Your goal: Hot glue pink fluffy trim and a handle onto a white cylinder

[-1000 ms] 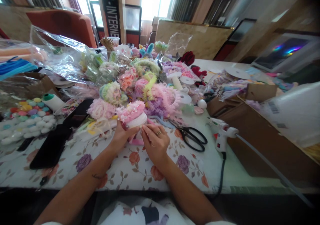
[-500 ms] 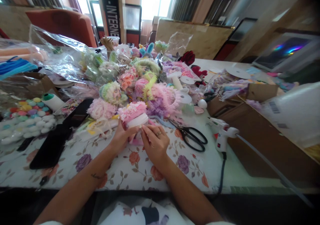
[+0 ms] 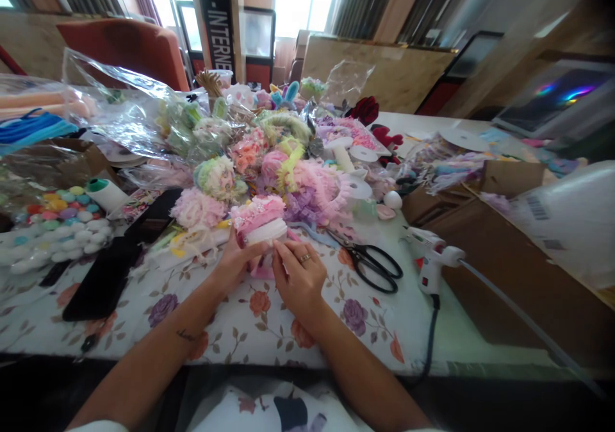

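Near the middle of the table, a small white round piece trimmed with fluffy pink material (image 3: 258, 214) is held up between my hands. My left hand (image 3: 236, 257) wraps around its left side and underside, with the thumb along the white part. My right hand (image 3: 300, 272) has its fingertips pinched together at the lower right edge of the white part; whatever lies between them is too small to make out. A pink strip (image 3: 262, 272) shows below the piece. Black-handled scissors (image 3: 372, 265) lie to the right of my right hand.
A white glue gun (image 3: 431, 262) with a cord stands at the right, beside a cardboard box (image 3: 500, 278). Behind my hands is a heap of pastel yarn and trims (image 3: 307, 182). A black phone (image 3: 100, 281) and bagged pompoms (image 3: 67, 233) lie at the left on the floral cloth (image 3: 221, 336).
The whole view has shifted slightly, so things appear a little further right. My hands keep nearly the same grip on the pink-trimmed piece.
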A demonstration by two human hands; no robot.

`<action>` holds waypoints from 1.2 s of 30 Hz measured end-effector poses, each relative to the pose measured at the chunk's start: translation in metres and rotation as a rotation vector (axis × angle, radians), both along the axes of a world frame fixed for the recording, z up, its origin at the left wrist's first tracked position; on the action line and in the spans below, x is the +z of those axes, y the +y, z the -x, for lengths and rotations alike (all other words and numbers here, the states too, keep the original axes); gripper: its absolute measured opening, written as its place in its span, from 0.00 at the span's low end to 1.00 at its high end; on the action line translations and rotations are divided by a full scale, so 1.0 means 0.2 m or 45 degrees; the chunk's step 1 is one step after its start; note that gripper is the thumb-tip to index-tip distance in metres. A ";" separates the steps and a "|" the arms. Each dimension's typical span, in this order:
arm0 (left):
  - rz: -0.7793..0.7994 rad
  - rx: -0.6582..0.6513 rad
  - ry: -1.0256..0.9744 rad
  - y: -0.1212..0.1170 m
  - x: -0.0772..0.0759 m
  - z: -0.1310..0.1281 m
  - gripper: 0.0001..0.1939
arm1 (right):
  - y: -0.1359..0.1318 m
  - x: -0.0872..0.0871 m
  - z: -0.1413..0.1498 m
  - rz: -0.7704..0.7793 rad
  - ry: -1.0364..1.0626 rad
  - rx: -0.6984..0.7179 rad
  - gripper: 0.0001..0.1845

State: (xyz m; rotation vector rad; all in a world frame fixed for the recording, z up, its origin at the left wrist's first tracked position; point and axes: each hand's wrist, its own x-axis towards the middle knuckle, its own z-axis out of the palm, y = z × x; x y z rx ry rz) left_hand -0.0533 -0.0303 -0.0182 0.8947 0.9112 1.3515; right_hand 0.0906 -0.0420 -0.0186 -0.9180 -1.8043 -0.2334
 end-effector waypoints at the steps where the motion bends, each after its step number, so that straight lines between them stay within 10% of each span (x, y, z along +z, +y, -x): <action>1: 0.002 0.001 0.006 0.00 -0.01 0.00 0.25 | 0.00 0.00 0.00 0.005 -0.003 0.003 0.15; 36: 0.088 0.056 -0.107 0.01 0.01 0.01 0.32 | 0.00 0.01 0.02 0.197 0.242 0.152 0.15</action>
